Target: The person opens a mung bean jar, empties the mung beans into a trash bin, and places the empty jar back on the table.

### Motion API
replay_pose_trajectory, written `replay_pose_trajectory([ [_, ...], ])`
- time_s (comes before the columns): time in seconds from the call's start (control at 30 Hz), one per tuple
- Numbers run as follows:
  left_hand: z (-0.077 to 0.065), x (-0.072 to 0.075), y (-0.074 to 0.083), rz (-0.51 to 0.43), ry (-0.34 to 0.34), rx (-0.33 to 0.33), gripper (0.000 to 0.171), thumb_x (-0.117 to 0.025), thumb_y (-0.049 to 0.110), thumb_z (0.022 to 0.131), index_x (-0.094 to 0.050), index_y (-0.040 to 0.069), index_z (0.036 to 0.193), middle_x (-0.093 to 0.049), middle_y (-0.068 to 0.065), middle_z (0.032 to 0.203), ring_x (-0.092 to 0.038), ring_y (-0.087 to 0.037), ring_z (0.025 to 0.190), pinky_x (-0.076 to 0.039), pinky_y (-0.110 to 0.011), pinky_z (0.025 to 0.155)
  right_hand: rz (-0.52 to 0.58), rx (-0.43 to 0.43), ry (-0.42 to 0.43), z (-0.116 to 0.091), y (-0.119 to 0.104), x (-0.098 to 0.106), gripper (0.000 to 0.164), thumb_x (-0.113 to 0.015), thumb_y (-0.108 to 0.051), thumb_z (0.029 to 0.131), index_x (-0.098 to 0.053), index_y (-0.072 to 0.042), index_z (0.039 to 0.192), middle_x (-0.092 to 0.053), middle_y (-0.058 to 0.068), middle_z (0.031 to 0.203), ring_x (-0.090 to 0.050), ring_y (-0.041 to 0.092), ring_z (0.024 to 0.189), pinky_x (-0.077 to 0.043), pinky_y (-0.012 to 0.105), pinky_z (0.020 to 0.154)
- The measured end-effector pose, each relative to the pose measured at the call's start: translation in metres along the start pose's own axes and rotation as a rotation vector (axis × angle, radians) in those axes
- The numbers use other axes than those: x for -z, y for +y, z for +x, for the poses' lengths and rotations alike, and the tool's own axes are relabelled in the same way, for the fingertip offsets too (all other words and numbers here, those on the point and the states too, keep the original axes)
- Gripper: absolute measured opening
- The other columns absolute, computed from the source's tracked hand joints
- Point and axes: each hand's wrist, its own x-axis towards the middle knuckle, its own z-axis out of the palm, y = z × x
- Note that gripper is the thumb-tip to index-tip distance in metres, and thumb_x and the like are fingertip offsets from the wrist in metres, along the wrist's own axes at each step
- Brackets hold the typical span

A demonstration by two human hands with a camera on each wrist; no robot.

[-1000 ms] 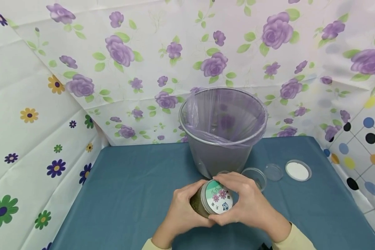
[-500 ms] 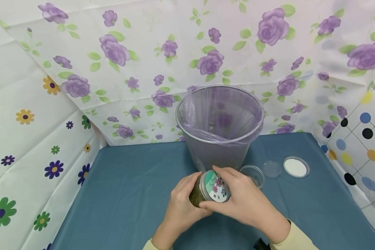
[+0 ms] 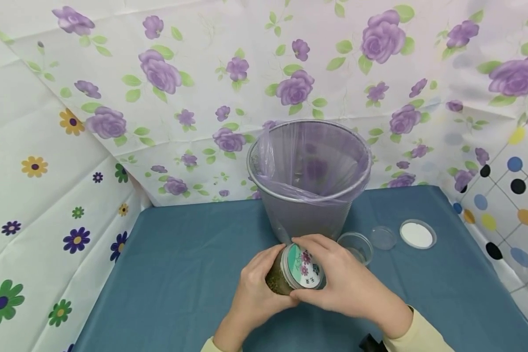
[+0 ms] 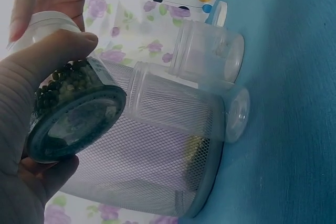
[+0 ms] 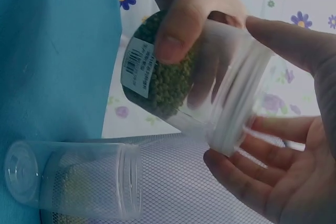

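Observation:
A clear plastic jar [image 3: 278, 279], part filled with small green beans, is held tilted above the table, its lid turned toward the right. My left hand [image 3: 254, 289] wraps its body, the thumb pressing the side in the left wrist view. My right hand [image 3: 345, 281] grips the lid [image 3: 305, 268], which bears a round green-and-white flower label. In the right wrist view, thumb and fingertips [image 5: 218, 163] lie around the lid's ribbed white edge, and a barcode sticker [image 5: 138, 67] shows near the jar's base. The lid sits on the jar's mouth.
Behind the hands stands a mesh wastebasket [image 3: 308, 215] with a purple liner. Beside it are two clear jars, one open jar [image 3: 355, 248] and another jar [image 4: 173, 103] hidden in the head view. A clear disc [image 3: 383, 237] and a white-centred lid [image 3: 418, 234] lie farther right.
The jar has risen slightly in the head view, which has also shifted a little. The right fingers have moved round the lid, and its label has turned somewhat counterclockwise. The left hand keeps its hold.

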Motion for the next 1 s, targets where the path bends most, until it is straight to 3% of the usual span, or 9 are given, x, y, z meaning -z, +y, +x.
replay_pose_trajectory([
  [0.2,-0.001,0.002,-0.002,-0.021,-0.011,-0.002,0.088,-0.077,0.057,0.064,-0.042,0.027,0.139,-0.05,0.012,0.134,-0.052,-0.007,0.119,-0.053,-0.031,0.09,0.054,0.052,-0.047,0.0,0.001,0.003,0.086,-0.071,-0.059,0.071,-0.03,-0.037,0.143,-0.038,-0.015,0.14,-0.042,0.004,0.125,-0.049,0.035,0.093],
  [0.37,0.0,0.002,-0.002,-0.003,0.009,-0.006,0.085,-0.076,0.055,0.066,-0.04,0.03,0.139,-0.051,0.01,0.133,-0.052,-0.007,0.118,-0.053,-0.032,0.09,0.019,-0.108,0.046,0.002,-0.005,-0.003,0.094,-0.066,-0.074,0.063,-0.036,-0.031,0.142,-0.047,-0.012,0.133,-0.053,0.002,0.11,-0.052,0.029,0.081],
  [0.5,0.001,0.003,-0.003,-0.001,0.016,-0.016,0.082,-0.076,0.051,0.068,-0.041,0.029,0.139,-0.051,0.009,0.132,-0.053,-0.007,0.117,-0.054,-0.031,0.088,-0.018,-0.216,0.117,0.005,-0.008,-0.008,0.085,-0.063,-0.079,0.06,-0.054,-0.026,0.127,-0.058,-0.015,0.114,-0.056,-0.003,0.089,-0.051,0.02,0.069],
  [0.63,0.001,0.002,-0.004,0.027,0.018,-0.022,0.083,-0.078,0.048,0.066,-0.041,0.03,0.138,-0.052,0.011,0.131,-0.052,-0.006,0.117,-0.053,-0.03,0.088,0.014,-0.178,0.105,0.006,-0.006,-0.008,0.073,-0.065,-0.073,0.064,-0.059,-0.026,0.119,-0.058,-0.017,0.11,-0.056,-0.004,0.087,-0.051,0.019,0.068],
  [0.8,0.001,0.002,-0.005,0.049,0.006,-0.033,0.086,-0.081,0.042,0.063,-0.041,0.03,0.138,-0.052,0.012,0.132,-0.051,-0.006,0.119,-0.052,-0.031,0.09,0.043,-0.057,0.022,0.004,-0.002,-0.003,0.075,-0.072,-0.061,0.068,-0.048,-0.03,0.132,-0.05,-0.018,0.126,-0.053,-0.002,0.105,-0.052,0.025,0.082],
  [0.9,0.002,0.003,-0.006,0.05,0.001,-0.033,0.088,-0.08,0.047,0.064,-0.039,0.03,0.14,-0.051,0.012,0.133,-0.05,-0.006,0.121,-0.051,-0.031,0.093,0.05,-0.007,-0.005,0.004,-0.001,-0.002,0.082,-0.073,-0.059,0.069,-0.039,-0.033,0.139,-0.045,-0.015,0.134,-0.051,0.003,0.114,-0.051,0.031,0.088],
  [1.0,0.003,0.003,-0.007,0.048,0.012,-0.044,0.085,-0.077,0.052,0.067,-0.04,0.029,0.14,-0.051,0.011,0.133,-0.051,-0.007,0.121,-0.051,-0.032,0.092,0.035,-0.059,0.024,0.005,-0.004,-0.002,0.088,-0.07,-0.067,0.066,-0.035,-0.035,0.141,-0.043,-0.015,0.136,-0.051,0.004,0.116,-0.051,0.032,0.086],
])
